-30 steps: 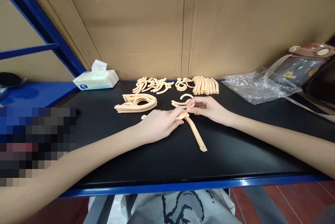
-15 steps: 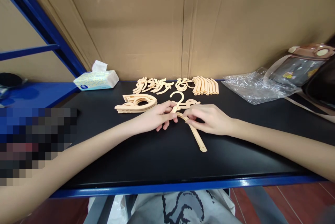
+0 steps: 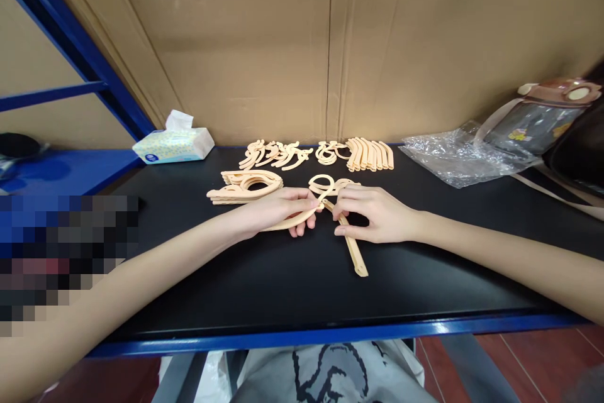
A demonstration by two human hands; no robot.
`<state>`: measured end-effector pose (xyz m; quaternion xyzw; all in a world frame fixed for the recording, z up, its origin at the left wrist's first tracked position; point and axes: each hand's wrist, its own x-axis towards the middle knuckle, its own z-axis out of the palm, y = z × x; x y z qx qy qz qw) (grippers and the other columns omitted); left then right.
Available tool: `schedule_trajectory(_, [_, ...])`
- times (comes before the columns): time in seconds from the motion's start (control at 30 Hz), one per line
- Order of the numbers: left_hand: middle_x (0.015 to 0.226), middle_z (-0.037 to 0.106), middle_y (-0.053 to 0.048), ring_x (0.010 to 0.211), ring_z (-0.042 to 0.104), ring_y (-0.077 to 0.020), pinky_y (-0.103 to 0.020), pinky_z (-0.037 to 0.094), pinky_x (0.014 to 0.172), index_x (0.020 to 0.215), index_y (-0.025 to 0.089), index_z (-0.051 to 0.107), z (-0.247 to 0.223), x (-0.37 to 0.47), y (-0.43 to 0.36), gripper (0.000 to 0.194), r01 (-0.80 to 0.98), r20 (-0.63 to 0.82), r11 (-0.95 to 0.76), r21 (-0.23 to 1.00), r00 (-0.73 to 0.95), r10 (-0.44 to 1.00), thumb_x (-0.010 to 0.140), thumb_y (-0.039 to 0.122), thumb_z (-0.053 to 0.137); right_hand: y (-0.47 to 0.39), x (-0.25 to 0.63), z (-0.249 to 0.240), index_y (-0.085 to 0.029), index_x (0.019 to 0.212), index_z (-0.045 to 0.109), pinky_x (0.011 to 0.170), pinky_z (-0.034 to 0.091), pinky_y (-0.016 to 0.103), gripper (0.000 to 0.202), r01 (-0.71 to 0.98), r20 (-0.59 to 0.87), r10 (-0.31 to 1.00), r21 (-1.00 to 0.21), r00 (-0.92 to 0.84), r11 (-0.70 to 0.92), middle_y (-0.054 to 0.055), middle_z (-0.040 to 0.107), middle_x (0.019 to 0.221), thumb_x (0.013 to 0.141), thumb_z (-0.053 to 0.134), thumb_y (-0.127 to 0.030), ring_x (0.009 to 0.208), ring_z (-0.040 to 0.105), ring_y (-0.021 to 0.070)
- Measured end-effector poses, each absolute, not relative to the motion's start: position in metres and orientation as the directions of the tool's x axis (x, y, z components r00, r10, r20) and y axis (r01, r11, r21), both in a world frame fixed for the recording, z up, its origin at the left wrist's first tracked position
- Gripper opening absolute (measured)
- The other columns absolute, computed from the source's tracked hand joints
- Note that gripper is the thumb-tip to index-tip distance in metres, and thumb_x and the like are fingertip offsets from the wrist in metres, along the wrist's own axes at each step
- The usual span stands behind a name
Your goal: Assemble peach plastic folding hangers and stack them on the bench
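My left hand (image 3: 290,208) pinches a beige plastic hanger piece; its curved arm (image 3: 287,224) passes under the fingers towards the lower left. A hook (image 3: 325,182) rises above my left fingertips. In my right hand (image 3: 375,213), curled fingers and thumb hold a straight, channelled hanger arm (image 3: 355,253) that slants down to the right. The upper end of that arm meets the hook piece at my left fingertips; whether they are joined cannot be made out. Behind the hands lies another hanger (image 3: 346,185), partly covered by the hook and right hand.
Stacked folded hangers (image 3: 226,194) lie left of the hands. Farther back are loose curved pieces (image 3: 278,154), several hooks (image 3: 326,153) and a row of hanger arms (image 3: 370,154). A tissue pack (image 3: 173,144), clear plastic bag (image 3: 453,154) and bottle (image 3: 533,123) stand around the black tabletop (image 3: 264,290).
The hook piece has turned and tilted in my left hand, so its curved arm now shows below the fingers. The straight arm in my right hand has swung slightly left and steeper.
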<state>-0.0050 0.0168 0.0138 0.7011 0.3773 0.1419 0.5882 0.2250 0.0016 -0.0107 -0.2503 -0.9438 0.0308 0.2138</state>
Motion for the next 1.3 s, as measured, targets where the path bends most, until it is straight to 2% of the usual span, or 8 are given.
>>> schedule_trajectory(0.13, [0.082, 0.068, -0.003, 0.064, 0.062, -0.0114, -0.022, 0.05, 0.06, 0.083, 0.016, 0.052, 0.008, -0.007, 0.021, 0.021, 0.277, -0.26, 0.091, 0.957, 0.671, 0.695, 0.087, 0.036, 0.057, 0.001, 0.226, -0.01, -0.018, 0.086, 0.057, 0.068, 0.04, 0.027, 0.027, 0.436, 0.384, 0.476, -0.19, -0.791, 0.879, 0.002, 0.054, 0.082, 0.087, 0.055, -0.045, 0.079, 0.048, 0.0151])
schedule_trajectory(0.33, [0.082, 0.069, -0.004, 0.064, 0.064, -0.0116, -0.024, 0.052, 0.064, 0.083, 0.015, 0.052, 0.009, -0.008, 0.022, 0.02, 0.266, -0.281, 0.13, 0.955, 0.675, 0.682, 0.086, 0.034, 0.059, 0.001, 0.226, -0.011, -0.018, 0.085, 0.057, 0.069, 0.04, 0.028, 0.026, 0.435, 0.381, 0.48, -0.204, -0.79, 0.877, 0.002, 0.053, 0.082, 0.086, 0.056, -0.044, 0.08, 0.048, 0.0158])
schedule_trajectory(0.47, [0.081, 0.069, -0.003, 0.064, 0.064, -0.0114, -0.024, 0.052, 0.065, 0.083, 0.015, 0.053, 0.011, -0.008, 0.021, 0.021, 0.277, -0.291, 0.133, 0.952, 0.677, 0.676, 0.086, 0.035, 0.059, 0.002, 0.226, -0.011, -0.018, 0.082, 0.057, 0.071, 0.04, 0.028, 0.02, 0.427, 0.384, 0.484, -0.228, -0.787, 0.875, 0.003, 0.053, 0.082, 0.088, 0.054, -0.037, 0.08, 0.048, 0.0155])
schedule_trajectory(0.6, [0.086, 0.069, -0.004, 0.063, 0.064, -0.0114, -0.023, 0.051, 0.062, 0.084, 0.015, 0.054, 0.013, -0.007, 0.021, 0.022, 0.308, -0.302, 0.116, 0.944, 0.67, 0.678, 0.085, 0.036, 0.059, 0.003, 0.226, -0.012, -0.018, 0.075, 0.055, 0.071, 0.041, 0.028, 0.015, 0.395, 0.404, 0.492, -0.301, -0.771, 0.868, 0.001, 0.054, 0.077, 0.088, 0.054, -0.027, 0.075, 0.048, 0.014])
schedule_trajectory(0.8, [0.088, 0.068, -0.002, 0.064, 0.064, -0.0102, -0.021, 0.05, 0.061, 0.088, 0.015, 0.056, 0.014, -0.006, 0.021, 0.019, 0.31, -0.294, 0.101, 0.945, 0.679, 0.673, 0.086, 0.034, 0.057, 0.005, 0.226, -0.013, -0.019, 0.081, 0.055, 0.072, 0.043, 0.029, 0.004, 0.378, 0.407, 0.542, -0.417, -0.736, 0.827, 0.001, 0.057, 0.08, 0.084, 0.055, -0.017, 0.077, 0.05, 0.0141])
schedule_trajectory(1.0, [0.089, 0.067, -0.003, 0.064, 0.064, -0.0108, -0.021, 0.05, 0.06, 0.09, 0.016, 0.056, 0.012, -0.007, 0.021, 0.019, 0.317, -0.292, 0.09, 0.944, 0.678, 0.674, 0.086, 0.034, 0.057, 0.007, 0.226, -0.013, -0.019, 0.086, 0.053, 0.073, 0.044, 0.028, 0.007, 0.393, 0.388, 0.576, -0.455, -0.72, 0.799, 0.003, 0.058, 0.085, 0.086, 0.052, -0.012, 0.081, 0.052, 0.0141])
schedule_trajectory(1.1, [0.09, 0.067, -0.003, 0.065, 0.064, -0.0112, -0.021, 0.05, 0.06, 0.09, 0.016, 0.056, 0.013, -0.007, 0.022, 0.02, 0.321, -0.29, 0.081, 0.944, 0.682, 0.671, 0.087, 0.036, 0.056, 0.004, 0.226, -0.009, -0.019, 0.088, 0.052, 0.073, 0.044, 0.027, 0.008, 0.427, 0.369, 0.559, -0.383, -0.742, 0.819, 0.003, 0.057, 0.085, 0.089, 0.048, -0.012, 0.081, 0.052, 0.0145])
schedule_trajectory(1.3, [0.091, 0.067, -0.003, 0.066, 0.064, -0.0111, -0.021, 0.05, 0.06, 0.091, 0.015, 0.056, 0.013, -0.007, 0.022, 0.02, 0.323, -0.271, 0.047, 0.945, 0.696, 0.664, 0.089, 0.035, 0.053, -0.007, 0.226, -0.006, -0.016, 0.1, 0.056, 0.073, 0.046, 0.031, 0.024, 0.506, 0.326, 0.487, -0.027, -0.811, 0.862, 0.007, 0.056, 0.093, 0.089, 0.038, -0.004, 0.084, 0.053, 0.018])
